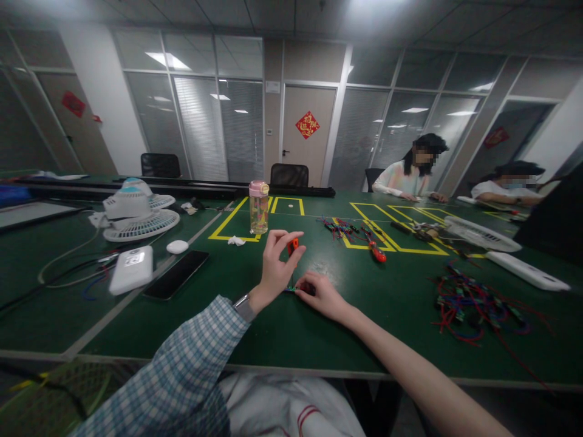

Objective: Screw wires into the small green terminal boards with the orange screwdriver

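My left hand, with a checked sleeve and a watch, is raised over the table. Its thumb and fingers close on a small orange tool, which looks like an upright screwdriver; a thin dark shaft seems to run down from it. Below it, flat on the table, lies a small green circuit board. The curled fingers of my right hand pinch this board's right end, and they hide part of it.
Right of my hands lies a tangle of wired boards; another wire bundle lies farther back near a red-handled tool. A bottle stands ahead. A phone, white power bank and fan are left. Two people sit opposite.
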